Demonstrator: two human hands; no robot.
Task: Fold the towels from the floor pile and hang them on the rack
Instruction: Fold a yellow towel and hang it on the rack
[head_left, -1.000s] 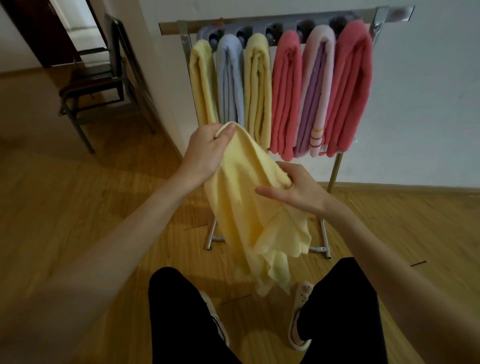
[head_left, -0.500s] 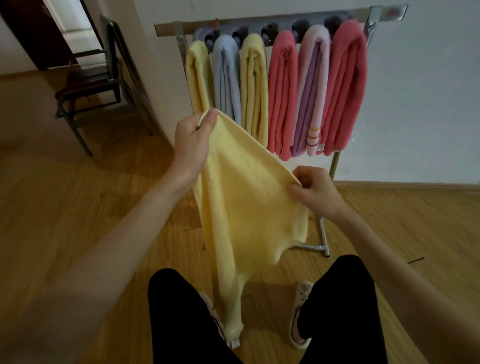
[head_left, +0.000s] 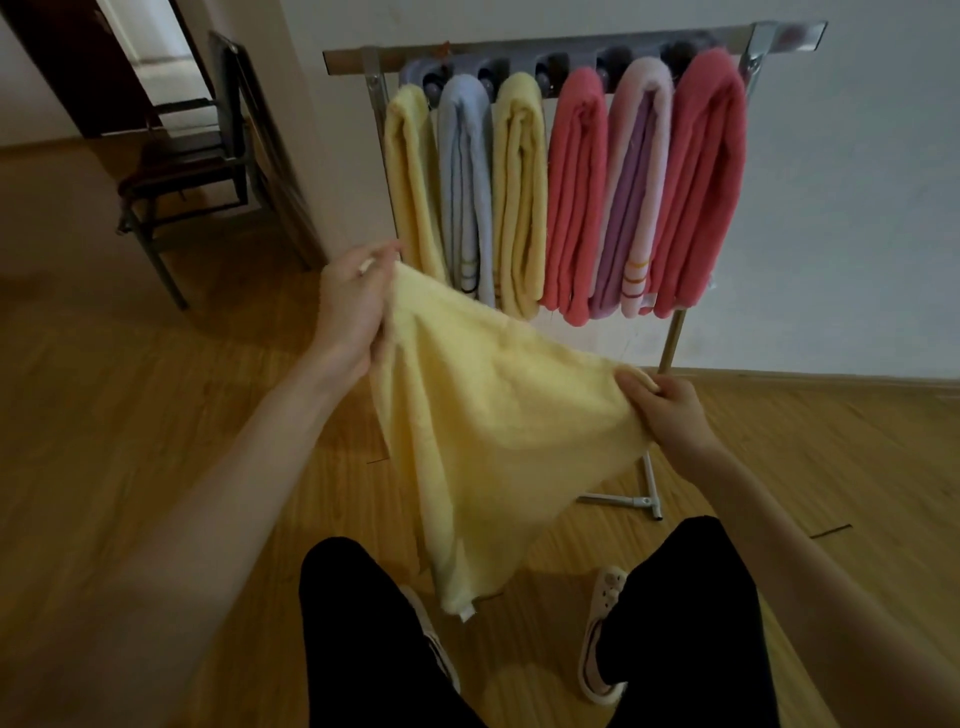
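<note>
The left hand and right hand each pinch a top corner of the yellow towel — both grips closed on cloth. It hangs spread, probably to fold it for the rack.

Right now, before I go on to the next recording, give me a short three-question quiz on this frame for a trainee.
1. True or false: both hands grip the loose yellow towel.
2. How many folded towels hang on the rack?
A. four
B. six
C. eight
3. Fill in: the folded towel farthest right on the rack is ____ in colour.

Key
1. True. The left hand holds one top corner and the right hand the other, with the towel spread between them.
2. B. In order: yellow, blue, yellow, red, pink towel, red.
3. Red: the red towel at the right end.
</note>
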